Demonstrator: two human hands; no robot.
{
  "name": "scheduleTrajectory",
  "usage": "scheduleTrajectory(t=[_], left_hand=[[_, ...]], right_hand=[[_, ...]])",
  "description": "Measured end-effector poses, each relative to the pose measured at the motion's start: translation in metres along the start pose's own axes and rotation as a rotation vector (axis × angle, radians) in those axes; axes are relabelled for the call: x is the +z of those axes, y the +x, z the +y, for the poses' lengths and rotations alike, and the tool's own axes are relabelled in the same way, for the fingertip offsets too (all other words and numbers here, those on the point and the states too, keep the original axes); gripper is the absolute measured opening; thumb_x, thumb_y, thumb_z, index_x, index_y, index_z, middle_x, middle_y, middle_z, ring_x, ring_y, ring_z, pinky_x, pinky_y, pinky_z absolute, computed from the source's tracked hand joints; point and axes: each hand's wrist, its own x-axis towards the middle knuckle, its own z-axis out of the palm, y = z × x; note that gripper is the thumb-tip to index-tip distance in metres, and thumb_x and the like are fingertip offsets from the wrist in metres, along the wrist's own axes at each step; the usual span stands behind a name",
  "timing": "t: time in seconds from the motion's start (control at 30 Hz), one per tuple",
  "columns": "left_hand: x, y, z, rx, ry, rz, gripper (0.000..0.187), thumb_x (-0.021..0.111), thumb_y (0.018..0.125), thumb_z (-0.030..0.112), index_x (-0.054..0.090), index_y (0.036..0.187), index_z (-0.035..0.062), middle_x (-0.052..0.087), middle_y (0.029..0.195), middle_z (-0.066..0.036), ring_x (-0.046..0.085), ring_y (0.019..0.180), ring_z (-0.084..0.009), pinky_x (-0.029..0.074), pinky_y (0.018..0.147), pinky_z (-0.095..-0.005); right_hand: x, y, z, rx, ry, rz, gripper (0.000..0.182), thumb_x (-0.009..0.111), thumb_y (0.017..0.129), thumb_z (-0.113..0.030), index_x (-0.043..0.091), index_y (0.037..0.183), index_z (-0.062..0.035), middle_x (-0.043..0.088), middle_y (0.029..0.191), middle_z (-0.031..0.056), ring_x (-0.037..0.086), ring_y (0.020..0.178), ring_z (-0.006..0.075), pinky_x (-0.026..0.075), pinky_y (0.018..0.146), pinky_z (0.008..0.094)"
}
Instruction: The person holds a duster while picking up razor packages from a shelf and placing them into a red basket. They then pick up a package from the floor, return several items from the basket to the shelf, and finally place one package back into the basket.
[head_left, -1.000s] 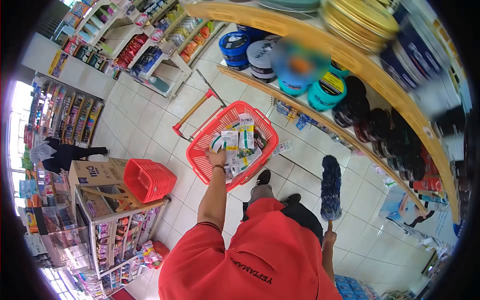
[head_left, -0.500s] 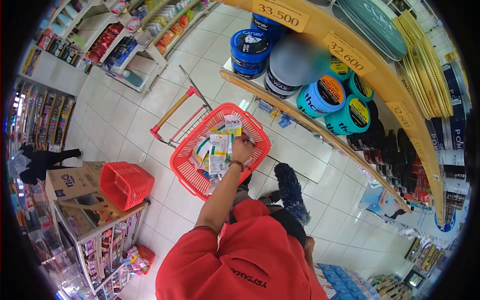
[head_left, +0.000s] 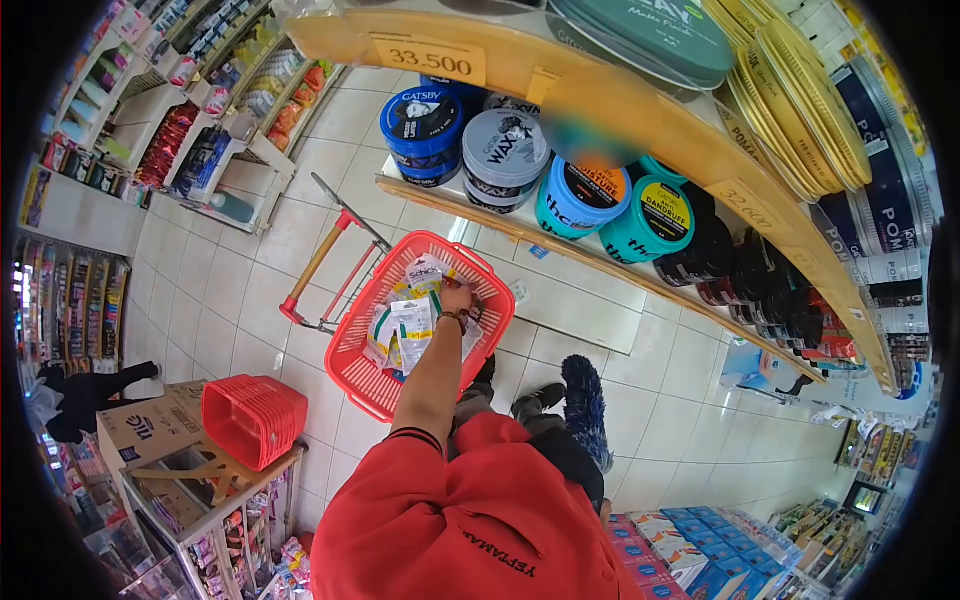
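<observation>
My left hand [head_left: 456,297] reaches into a red shopping basket [head_left: 350,345], its fingers closed among small packets. What they hold is too small to make out. A white packet with yellow and green parts [head_left: 413,322] lies beside the wrist, and a Schick packet [head_left: 424,272] is near the fingers. Of my right hand [head_left: 605,511] only a sliver of skin shows at my right side; its fingers are hidden. A dark blue fluffy duster [head_left: 585,405] sticks out forward from that side.
A shelf [head_left: 560,243] with hair wax tubs [head_left: 505,150] curves close by at upper right. The trolley handle [head_left: 318,262] is behind the basket. Stacked red baskets [head_left: 250,420] and a carton [head_left: 150,430] stand at left.
The view has shifted, so the shelf and tubs appear farther left. My left hand is still in the basket among the packets, and less of my right arm shows.
</observation>
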Motion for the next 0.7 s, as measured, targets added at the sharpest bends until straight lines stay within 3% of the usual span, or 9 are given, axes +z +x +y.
scheduleTrajectory(t=[0.1, 0.13, 0.23, 0.27, 0.43, 0.53, 0.6, 0.63, 0.7], left_hand=[[-0.012, 0.007, 0.004, -0.16, -0.216, -0.016, 0.032, 0.074, 0.083, 0.013, 0.061, 0.11, 0.0037, 0.066, 0.088, -0.006, 0.056, 0.054, -0.0147, 0.039, 0.044, -0.0269], [-0.015, 0.0, 0.001, -0.074, -0.187, -0.049, 0.028, 0.077, 0.084, 0.023, 0.067, 0.103, 0.005, 0.067, 0.088, -0.003, 0.055, 0.056, -0.0118, 0.039, 0.046, -0.0255], [-0.004, -0.04, 0.028, -0.03, -0.169, -0.133, 0.028, 0.078, 0.086, 0.027, 0.067, 0.103, 0.0069, 0.067, 0.086, -0.001, 0.056, 0.059, -0.0102, 0.04, 0.05, -0.0244], [-0.002, -0.046, 0.036, -0.032, -0.152, -0.219, 0.028, 0.079, 0.087, 0.027, 0.061, 0.097, 0.0086, 0.062, 0.077, 0.0, 0.054, 0.058, -0.0073, 0.04, 0.05, -0.0237], [-0.012, -0.027, 0.018, -0.057, -0.302, -0.28, 0.016, 0.075, 0.09, 0.016, 0.06, 0.091, 0.0102, 0.059, 0.076, 0.001, 0.054, 0.062, -0.0086, 0.044, 0.053, -0.0245], [-0.024, -0.021, 0.007, 0.006, -0.27, -0.275, 0.01, 0.069, 0.091, 0.015, 0.061, 0.096, 0.0095, 0.062, 0.077, -0.001, 0.06, 0.066, -0.0126, 0.049, 0.057, -0.0311], [-0.02, -0.002, -0.02, 0.119, -0.379, -0.18, 0.019, 0.064, 0.092, 0.015, 0.065, 0.11, 0.0068, 0.067, 0.082, -0.007, 0.065, 0.07, -0.0185, 0.052, 0.059, -0.0353], [-0.015, -0.005, -0.017, 0.126, -0.382, -0.172, 0.019, 0.064, 0.092, 0.015, 0.065, 0.11, 0.0068, 0.067, 0.082, -0.007, 0.065, 0.07, -0.0185, 0.052, 0.059, -0.0353], [0.003, -0.016, -0.001, -0.029, -0.231, -0.147, 0.015, 0.059, 0.095, 0.013, 0.065, 0.108, 0.0064, 0.061, 0.08, -0.002, 0.059, 0.068, -0.0142, 0.048, 0.055, -0.0302]], right_hand=[[-0.042, -0.012, -0.017, -0.008, 0.055, -0.028, 0.07, 0.057, 0.093, -0.062, 0.07, 0.08, 0.0052, 0.067, 0.081, 0.0314, 0.068, 0.083, 0.0487, 0.049, 0.072, 0.0544], [-0.05, -0.011, -0.019, -0.04, 0.116, -0.075, 0.071, 0.057, 0.093, -0.063, 0.07, 0.079, 0.006, 0.066, 0.08, 0.032, 0.068, 0.082, 0.0483, 0.048, 0.071, 0.0547], [-0.063, 0.002, -0.028, -0.046, 0.061, -0.155, 0.073, 0.059, 0.092, -0.064, 0.069, 0.079, 0.0074, 0.065, 0.076, 0.0326, 0.067, 0.077, 0.0481, 0.046, 0.068, 0.0548], [-0.07, 0.003, -0.038, -0.047, 0.049, -0.154, 0.073, 0.059, 0.092, -0.064, 0.069, 0.079, 0.0074, 0.065, 0.076, 0.0326, 0.067, 0.077, 0.0481, 0.046, 0.068, 0.0548], [-0.1, 0.01, -0.083, -0.078, -0.139, -0.233, 0.072, 0.056, 0.093, -0.062, 0.071, 0.08, 0.007, 0.066, 0.078, 0.0322, 0.067, 0.079, 0.0489, 0.046, 0.069, 0.0546], [-0.099, 0.019, -0.09, -0.042, -0.17, -0.222, 0.071, 0.054, 0.094, -0.062, 0.073, 0.084, 0.006, 0.068, 0.082, 0.0322, 0.068, 0.087, 0.049, 0.049, 0.076, 0.0543], [-0.098, 0.025, -0.094, -0.024, -0.175, -0.26, 0.071, 0.054, 0.094, -0.062, 0.074, 0.086, 0.0056, 0.068, 0.085, 0.0325, 0.068, 0.09, 0.049, 0.049, 0.079, 0.0542], [-0.098, 0.03, -0.1, -0.002, -0.179, -0.288, 0.071, 0.053, 0.094, -0.063, 0.074, 0.087, 0.0053, 0.069, 0.088, 0.0328, 0.068, 0.094, 0.0491, 0.05, 0.082, 0.0542], [-0.096, 0.04, -0.117, -0.039, -0.204, -0.263, 0.073, 0.053, 0.093, -0.064, 0.074, 0.086, 0.0054, 0.069, 0.087, 0.0329, 0.068, 0.093, 0.0495, 0.049, 0.082, 0.0546]])
